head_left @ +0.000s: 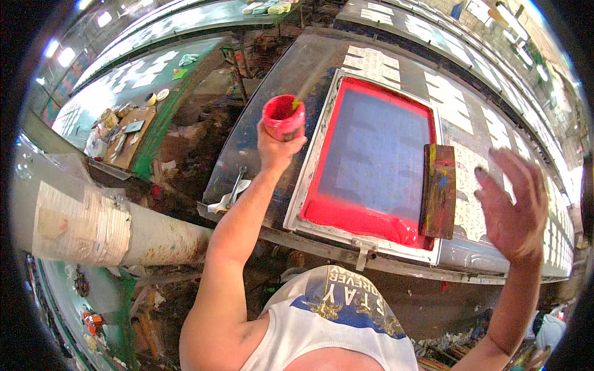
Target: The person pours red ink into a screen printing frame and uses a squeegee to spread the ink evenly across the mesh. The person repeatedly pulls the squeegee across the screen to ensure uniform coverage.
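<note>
While the left hand (pixel 278 148) grips the red plastic tub (pixel 284 128) around its lower wall, over the desk (pixel 260 179) and left of the printing screen's frame (pixel 301 191), the right hand (pixel 516 207) hangs empty, fingers spread, near the wooden squeegee (pixel 439 191); the tub looks light and fairly stiff, probably slippery near its red-smeared rim; low on the side seems the safest hold.

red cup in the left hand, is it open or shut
Open: the red cup in the left hand shows an uncovered mouth, its inside in view; how full, I cannot tell.
</note>
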Action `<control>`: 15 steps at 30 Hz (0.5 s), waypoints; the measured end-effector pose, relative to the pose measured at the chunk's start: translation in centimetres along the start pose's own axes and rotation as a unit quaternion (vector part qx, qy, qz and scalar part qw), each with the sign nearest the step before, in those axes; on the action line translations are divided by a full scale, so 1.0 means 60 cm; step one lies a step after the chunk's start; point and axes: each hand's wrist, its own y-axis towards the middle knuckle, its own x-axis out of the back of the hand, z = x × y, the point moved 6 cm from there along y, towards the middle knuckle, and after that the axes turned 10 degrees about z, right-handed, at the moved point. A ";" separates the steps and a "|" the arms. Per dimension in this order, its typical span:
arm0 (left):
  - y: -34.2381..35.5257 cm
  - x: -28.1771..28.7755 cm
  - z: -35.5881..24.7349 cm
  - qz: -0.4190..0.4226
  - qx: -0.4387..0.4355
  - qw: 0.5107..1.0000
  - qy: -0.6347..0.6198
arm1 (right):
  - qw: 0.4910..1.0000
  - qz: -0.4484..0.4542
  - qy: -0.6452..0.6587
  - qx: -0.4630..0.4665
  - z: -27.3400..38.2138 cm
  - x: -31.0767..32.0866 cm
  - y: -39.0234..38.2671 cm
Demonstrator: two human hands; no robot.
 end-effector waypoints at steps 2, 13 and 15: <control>0.023 0.048 0.056 -0.059 -0.024 0.997 0.035 | 0.999 0.051 -0.003 0.003 0.017 -0.023 -0.014; 0.086 0.077 0.174 0.017 -0.034 0.995 -0.095 | 0.984 0.132 0.085 -0.081 0.082 -0.083 -0.066; 0.072 0.088 0.167 0.012 -0.015 0.999 0.035 | 0.983 0.127 0.095 -0.089 0.083 -0.088 -0.076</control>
